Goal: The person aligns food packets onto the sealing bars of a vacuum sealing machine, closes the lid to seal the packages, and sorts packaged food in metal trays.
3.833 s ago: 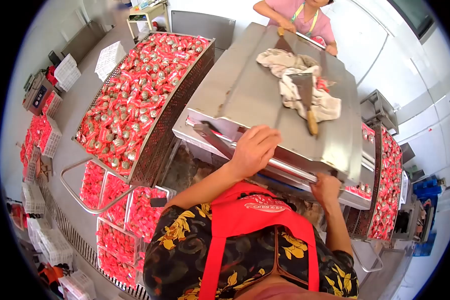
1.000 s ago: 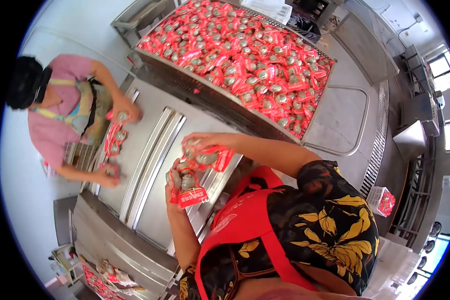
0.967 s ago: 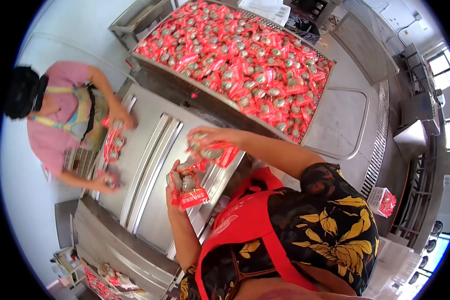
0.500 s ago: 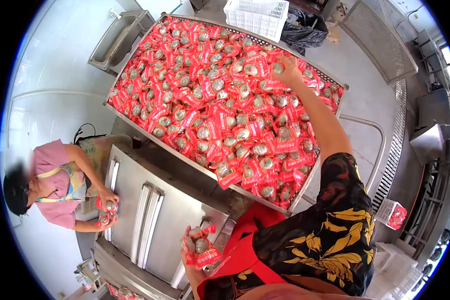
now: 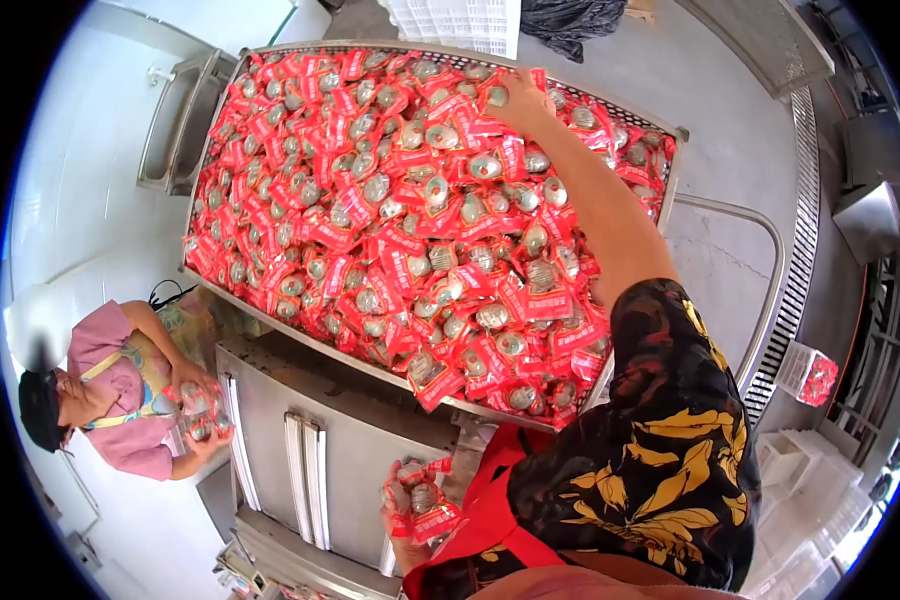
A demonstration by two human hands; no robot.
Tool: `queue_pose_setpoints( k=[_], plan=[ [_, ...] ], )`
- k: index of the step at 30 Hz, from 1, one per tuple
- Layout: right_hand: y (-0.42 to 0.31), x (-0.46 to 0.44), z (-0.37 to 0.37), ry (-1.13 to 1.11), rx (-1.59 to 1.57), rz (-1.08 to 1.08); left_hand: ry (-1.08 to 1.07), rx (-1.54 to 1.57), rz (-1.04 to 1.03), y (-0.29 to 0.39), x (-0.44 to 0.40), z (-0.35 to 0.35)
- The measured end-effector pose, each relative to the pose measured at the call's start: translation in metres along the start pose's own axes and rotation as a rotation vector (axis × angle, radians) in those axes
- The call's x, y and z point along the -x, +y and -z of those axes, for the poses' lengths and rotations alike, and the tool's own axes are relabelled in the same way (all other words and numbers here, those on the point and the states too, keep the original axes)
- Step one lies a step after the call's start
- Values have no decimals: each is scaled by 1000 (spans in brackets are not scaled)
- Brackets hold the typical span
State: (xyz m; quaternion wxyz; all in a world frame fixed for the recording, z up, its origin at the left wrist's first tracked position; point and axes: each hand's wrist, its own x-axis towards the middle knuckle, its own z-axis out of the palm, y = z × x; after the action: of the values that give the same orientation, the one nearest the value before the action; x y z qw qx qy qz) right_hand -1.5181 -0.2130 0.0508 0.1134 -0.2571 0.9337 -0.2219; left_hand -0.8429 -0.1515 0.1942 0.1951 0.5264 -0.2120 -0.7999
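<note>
Several clear-and-red packets with grey-green round items [image 5: 425, 497] are held in my left hand [image 5: 402, 535], low over the near edge of the steel machine [image 5: 360, 480]. Its fingers wrap round them from the left and below. At the far side of a wide metal tray [image 5: 684, 165] heaped with similar packets [image 5: 435, 190], my right hand [image 5: 523, 104] is closed round one packet [image 5: 496, 96]. The fingertips are partly hidden among the packets.
Across the machine at the left, a co-worker [image 5: 115, 395] holds packets in both hands. White crates [image 5: 460, 22] and a black plastic bag [image 5: 570, 25] lie beyond the tray. A metal handle [image 5: 760, 225] curves out at its right.
Both hands were together over the machine with packets; my right hand has since moved up and away to the tray's far side. The left still holds packets. The co-worker has lifted packets off the machine.
</note>
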Motion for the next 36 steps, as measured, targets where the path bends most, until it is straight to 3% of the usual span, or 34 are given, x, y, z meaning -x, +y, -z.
queue_pose_setpoints(
  k=[4, 8, 10, 12, 13, 15, 18, 20, 22, 25, 28, 36],
  plan=[
    [29, 63, 38, 464, -296, 174, -28, -25, 22, -1, -12, -11],
    [99, 111, 62, 579, -90, -120, -51, -52, 45, -2, -21, -20],
    [142, 109, 59, 563, -59, -313, -63, -61, 52, -3, -26, -26],
    [179, 100, 46, 558, -35, -344, -73, -70, 56, -5, -30, -32],
    [198, 94, 36, 441, 2, -316, -75, -76, 56, -5, -31, -34],
    [191, 95, 48, 221, 23, -356, -73, -78, 57, -6, -33, -39],
    [171, 96, 67, 132, 107, -437, -32, -90, 60, -8, -34, -45],
    [169, 99, 66, 121, 142, -455, -38, -99, 60, -9, -32, -50],
    [153, 109, 77, 247, 126, -348, -36, -106, 58, -8, -27, -57],
    [171, 104, 69, 213, 168, -199, -25, -131, 75, -9, -22, -67],
    [172, 98, 79, 114, 202, -271, -25, -165, 88, -10, -20, -79],
    [175, 101, 66, 237, 65, -439, 49, -291, 110, -5, -13, -117]
  ],
)
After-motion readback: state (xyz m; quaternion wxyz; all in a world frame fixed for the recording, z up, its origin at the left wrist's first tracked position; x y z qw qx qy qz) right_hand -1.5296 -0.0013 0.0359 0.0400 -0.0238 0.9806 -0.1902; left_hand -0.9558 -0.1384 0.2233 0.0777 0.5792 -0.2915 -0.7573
